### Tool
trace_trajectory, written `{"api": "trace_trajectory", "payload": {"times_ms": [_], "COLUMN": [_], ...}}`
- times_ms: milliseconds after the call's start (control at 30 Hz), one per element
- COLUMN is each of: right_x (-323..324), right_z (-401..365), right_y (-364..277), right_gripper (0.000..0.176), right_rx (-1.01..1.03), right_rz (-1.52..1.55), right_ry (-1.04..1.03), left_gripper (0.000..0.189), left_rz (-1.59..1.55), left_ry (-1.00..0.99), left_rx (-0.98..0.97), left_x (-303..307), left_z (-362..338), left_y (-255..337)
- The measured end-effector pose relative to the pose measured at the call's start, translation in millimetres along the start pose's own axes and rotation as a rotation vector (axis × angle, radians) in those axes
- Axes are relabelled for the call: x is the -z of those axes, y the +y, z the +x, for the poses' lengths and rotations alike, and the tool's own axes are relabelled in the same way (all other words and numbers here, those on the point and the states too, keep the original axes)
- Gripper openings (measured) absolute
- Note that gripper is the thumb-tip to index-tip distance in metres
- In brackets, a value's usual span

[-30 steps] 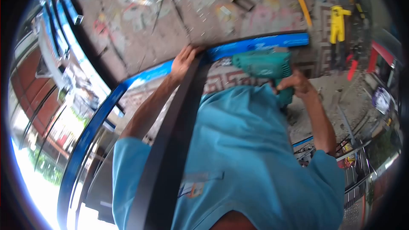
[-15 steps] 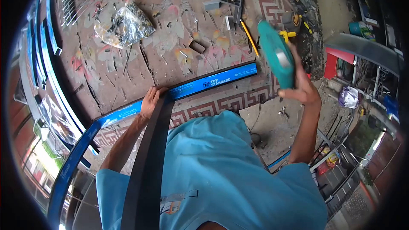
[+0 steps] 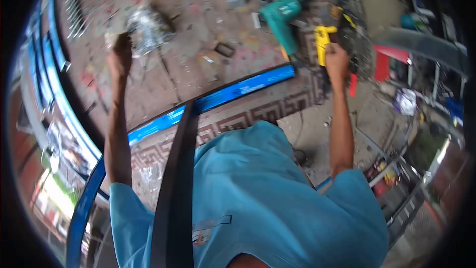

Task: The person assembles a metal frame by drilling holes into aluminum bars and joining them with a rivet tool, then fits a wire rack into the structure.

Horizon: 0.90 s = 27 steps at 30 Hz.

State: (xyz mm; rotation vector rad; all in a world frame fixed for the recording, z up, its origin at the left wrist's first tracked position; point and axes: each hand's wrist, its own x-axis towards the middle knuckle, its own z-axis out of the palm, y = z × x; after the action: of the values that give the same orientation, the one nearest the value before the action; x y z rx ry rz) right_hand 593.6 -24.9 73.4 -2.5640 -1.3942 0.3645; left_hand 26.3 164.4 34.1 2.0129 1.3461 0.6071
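Observation:
My left hand point(image 3: 119, 62), blurred by motion, is raised over the left of the work surface with its fingers curled. It overlaps the left edge of a clear plastic bag point(image 3: 148, 27); what it holds, if anything, I cannot tell. My right hand point(image 3: 337, 63) is closed at the side of a yellow tool point(image 3: 323, 39) with a dark lower part. A green drill point(image 3: 283, 17) lies to the left of that tool. Across the front runs a blue-filmed metal bar point(image 3: 243, 89), and a dark bar point(image 3: 173, 193) meets it, extending back along my body.
Several blue-filmed profiles point(image 3: 74, 114) lie along the left edge. A short piece of dark tube point(image 3: 224, 49) rests mid-surface. Something red point(image 3: 353, 84) lies right of my right hand. Metal offcuts point(image 3: 240, 1) sit at the back.
The green drill has left my right hand and now lies on the surface. My right hand has closed at the yellow tool. My left hand has left the blue bar, moving up and left.

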Motion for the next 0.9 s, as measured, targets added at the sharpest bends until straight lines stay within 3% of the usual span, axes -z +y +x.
{"api": "trace_trajectory", "payload": {"times_ms": [67, 100, 167, 200, 233, 333, 367, 433, 467, 533, 567, 633, 700, 733, 800, 833, 867, 900], "right_x": [-1.3, -5.2, -19.1, -25.7, -30.4, -56.8, -56.8, -44.8, -44.5, -44.4, -6.8, 15.0, 65.3, 81.1, 103.4, 109.5, 100.8, 92.5], "right_z": [-7.9, -12.8, -24.7, -26.7, -31.7, -56.4, -58.4, -53.3, -45.3, -28.1, -34.0, -30.4, -58.7, -73.4, -98.2, -106.1, -102.8, -97.4], "right_y": [4.3, -11.2, -19.9, -17.9, -16.8, -12.1, -13.0, -7.2, 8.6, 51.0, 7.8, 37.5, -16.2, -34.5, -69.4, -96.5, -90.8, -84.6], "right_gripper": [0.046, 0.05, 0.051, 0.048, 0.043, 0.043, 0.05, 0.048, 0.048, 0.038, 0.024, 0.015, 0.018, 0.018, 0.038, 0.038, 0.033, 0.029], "right_rx": [-0.086, -0.059, 0.093, -0.009, -0.062, 0.0, -0.182, -0.379, -0.374, -0.223, -0.404, -0.253, -0.378, -0.367, -0.137, -0.222, -0.143, -0.056], "right_rz": [-0.19, -0.256, -0.316, -0.284, -0.231, -0.228, -0.303, 0.073, 0.075, 0.434, 0.509, 0.62, 0.766, 0.771, 0.909, 0.837, 1.004, 1.162], "right_ry": [-0.12, -0.149, 0.118, 0.123, 0.151, 0.367, 0.304, 0.134, 0.141, 0.05, 0.07, 0.01, 0.094, 0.094, 0.289, 0.302, 0.152, -0.005], "left_gripper": [0.025, 0.026, 0.025, 0.022, 0.02, 0.02, 0.02, 0.021, 0.021, 0.022, 0.028, 0.033, 0.034, 0.034, 0.033, 0.03, 0.029, 0.029], "left_rz": [0.243, 0.323, 0.457, 0.462, 0.453, 0.438, 0.335, 0.186, 0.208, 0.289, 0.33, 0.247, 0.273, 0.089, -0.277, -0.458, -0.673, -0.685], "left_ry": [-0.11, 0.016, 0.107, 0.158, 0.022, 0.159, 0.23, 0.257, 0.292, 0.302, 0.289, 0.293, 0.288, 0.26, 0.23, 0.208, 0.139, 0.098], "left_rx": [0.276, -0.011, -0.07, -0.085, 0.155, 0.234, 0.248, 0.323, 0.383, 0.434, 0.48, 0.504, 0.541, 0.554, 0.479, 0.406, 0.35, 0.356], "left_x": [6.3, -12.0, -25.0, -36.6, -28.1, -18.2, -12.6, 2.9, 9.9, 18.3, 22.2, 33.3, 45.1, 52.8, 54.2, 55.5, 50.4, 50.1], "left_z": [26.9, 25.2, 18.0, 14.4, 14.3, 2.3, -0.5, 0.0, 2.0, 4.0, 3.3, 1.8, 1.4, 0.7, 1.3, 0.9, 0.9, 1.5], "left_y": [-9.3, -53.1, -69.3, -85.8, -45.5, -7.4, -2.9, 4.9, 2.9, -16.9, -27.8, -24.5, -13.1, 2.8, 28.4, 66.9, 87.3, 128.7]}}
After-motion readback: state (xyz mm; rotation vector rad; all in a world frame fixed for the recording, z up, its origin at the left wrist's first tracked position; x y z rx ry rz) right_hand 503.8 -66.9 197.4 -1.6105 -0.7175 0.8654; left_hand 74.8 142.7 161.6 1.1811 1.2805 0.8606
